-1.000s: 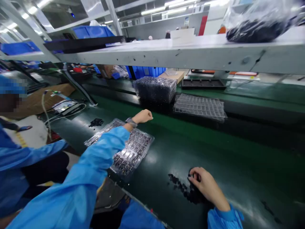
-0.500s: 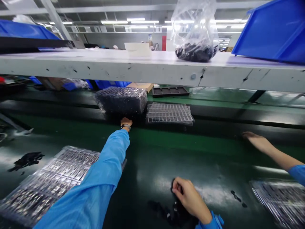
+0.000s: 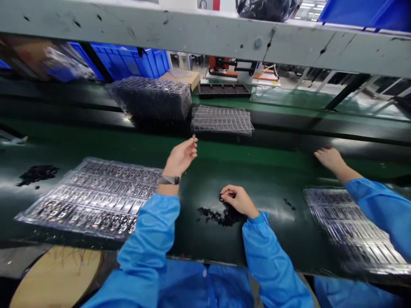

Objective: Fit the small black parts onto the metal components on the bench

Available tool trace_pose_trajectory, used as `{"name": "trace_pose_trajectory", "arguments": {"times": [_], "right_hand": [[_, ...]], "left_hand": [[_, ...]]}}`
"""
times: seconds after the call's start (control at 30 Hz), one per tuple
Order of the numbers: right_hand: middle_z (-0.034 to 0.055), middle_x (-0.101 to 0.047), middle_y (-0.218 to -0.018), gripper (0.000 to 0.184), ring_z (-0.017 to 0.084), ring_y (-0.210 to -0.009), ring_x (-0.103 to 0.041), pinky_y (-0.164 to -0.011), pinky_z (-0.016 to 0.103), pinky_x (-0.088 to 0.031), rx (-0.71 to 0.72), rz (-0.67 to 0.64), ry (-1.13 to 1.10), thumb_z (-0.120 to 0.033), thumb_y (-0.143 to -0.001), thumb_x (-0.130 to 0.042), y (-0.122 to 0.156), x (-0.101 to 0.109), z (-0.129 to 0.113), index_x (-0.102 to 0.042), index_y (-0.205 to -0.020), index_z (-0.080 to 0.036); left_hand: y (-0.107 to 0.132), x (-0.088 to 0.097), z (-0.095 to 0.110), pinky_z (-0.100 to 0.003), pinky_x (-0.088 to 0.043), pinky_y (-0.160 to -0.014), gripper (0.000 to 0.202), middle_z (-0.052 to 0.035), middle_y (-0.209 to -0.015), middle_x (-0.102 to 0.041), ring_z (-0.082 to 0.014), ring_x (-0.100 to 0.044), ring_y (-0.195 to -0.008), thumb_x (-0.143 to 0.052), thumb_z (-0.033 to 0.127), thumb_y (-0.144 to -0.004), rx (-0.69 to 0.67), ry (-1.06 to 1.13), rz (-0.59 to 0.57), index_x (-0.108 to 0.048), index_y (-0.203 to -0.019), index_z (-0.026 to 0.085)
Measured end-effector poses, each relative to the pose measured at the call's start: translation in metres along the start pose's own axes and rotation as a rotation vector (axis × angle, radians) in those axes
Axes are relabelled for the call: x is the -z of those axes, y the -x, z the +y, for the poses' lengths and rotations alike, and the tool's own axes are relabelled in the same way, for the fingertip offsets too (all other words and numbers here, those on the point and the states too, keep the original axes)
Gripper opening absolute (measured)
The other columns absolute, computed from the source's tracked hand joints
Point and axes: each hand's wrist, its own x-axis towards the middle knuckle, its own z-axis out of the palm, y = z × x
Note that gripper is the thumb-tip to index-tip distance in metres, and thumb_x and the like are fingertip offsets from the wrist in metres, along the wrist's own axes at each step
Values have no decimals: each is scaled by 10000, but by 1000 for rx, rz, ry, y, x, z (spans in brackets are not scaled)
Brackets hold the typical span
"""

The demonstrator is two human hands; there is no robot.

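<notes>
My left hand (image 3: 182, 156) is raised over the green work surface, its thumb and forefinger pinched on a tiny light-coloured part (image 3: 194, 136) too small to name. Just in front of it lies a low stack of clear plastic trays (image 3: 221, 119). My right hand (image 3: 239, 201) has its fingers pinched together at the edge of a pile of small black pieces (image 3: 213, 217); a dark bit shows at the fingertips. Left of my left forearm lies a clear tray of small metallic parts (image 3: 93, 194), partly covered by my sleeve.
A co-worker's hand (image 3: 330, 161) reaches in from the right above another filled tray (image 3: 356, 231). A tall stack of trays (image 3: 154, 100) and a black tray (image 3: 224, 90) stand at the back. Another black heap (image 3: 37, 174) lies left. A shelf beam (image 3: 192, 28) crosses overhead.
My view has tilted down. My left hand has come back from beside the tall tray stack and turned, with a tiny part now at its fingertips. My right hand stays by the black pile.
</notes>
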Motion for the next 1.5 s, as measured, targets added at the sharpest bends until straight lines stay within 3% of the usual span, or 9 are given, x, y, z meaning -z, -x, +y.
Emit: {"name": "trace_pose_trajectory", "arguments": {"times": [0.17, 0.3, 0.43, 0.6, 0.8, 0.9, 1.03, 1.27, 1.5], "right_hand": [[49, -737, -711, 327, 171, -616, -689, -642, 296, -545, -34, -23, -196, -455, -798, -796, 0, 5, -4, -686, -899, -164], [90, -777, -830, 349, 196, -738, -743, -692, 296, -553, -37, 0, -270, -453, -793, -826, 3, 10, -12, -707, -936, -158], [64, -754, -760, 357, 157, -627, -688, -621, 270, -531, -83, -38, -296, -474, -794, -829, 6, 11, -18, -706, -906, -158], [-18, -615, -586, 349, 88, -473, -499, -470, 210, -392, -146, -79, -230, -481, -799, -827, 8, 8, -23, -693, -830, -161], [12, -676, -675, 355, 105, -500, -535, -502, 234, -430, -131, 52, -340, -499, -811, -813, 5, 8, -20, -676, -853, -174], [5, -669, -648, 350, 116, -490, -538, -505, 246, -444, -122, 124, -361, -506, -814, -805, 4, 9, -17, -677, -852, -183], [-16, -621, -590, 359, 111, -470, -494, -479, 243, -418, -115, 213, -347, -519, -791, -812, 3, 8, -15, -675, -824, -189], [-21, -620, -583, 349, 111, -477, -513, -487, 240, -433, -114, 211, -412, -497, -773, -826, 2, 4, -18, -662, -816, -191], [-8, -656, -650, 339, 119, -509, -559, -505, 244, -456, -112, 219, -487, -474, -775, -824, 0, 4, -18, -636, -820, -195]], "left_hand": [[45, -12, -80, -136, -332, -421, 216, -1, -697, -619, -12, -456, -455, -813, 144, -757, 242, 77, -38, -719, -942, 83], [56, -1, -106, -176, -390, -458, 321, -10, -712, -638, -52, -526, -492, -859, 183, -704, 239, -17, -75, -720, -980, 96], [67, 5, -108, -207, -409, -473, 398, -15, -731, -646, -88, -574, -532, -876, 278, -701, 194, -173, -116, -716, -1023, 107], [72, 3, -110, -222, -423, -486, 382, -11, -740, -646, -97, -577, -520, -830, 328, -745, 190, -303, -169, -708, -1047, 128], [81, -4, -110, -223, -350, -466, 238, 34, -533, -550, -102, -483, -430, -668, 298, -853, 115, -645, -297, -750, -1016, 145], [91, -10, -111, -236, -366, -494, 188, -4, -620, -611, -107, -497, -473, -620, 257, -857, 40, -761, -337, -776, -894, 157], [101, -18, -118, -246, -406, -562, 149, -43, -813, -660, -124, -556, -598, -656, 250, -829, -62, -823, -366, -784, -829, 174], [100, -20, -127, -247, -406, -575, 137, -43, -794, -646, -133, -552, -624, -670, 268, -834, -107, -800, -281, -758, -799, 169], [97, -17, -121, -247, -389, -549, 165, -29, -786, -630, -114, -522, -570, -658, 295, -838, -67, -797, -320, -751, -807, 163]]}}
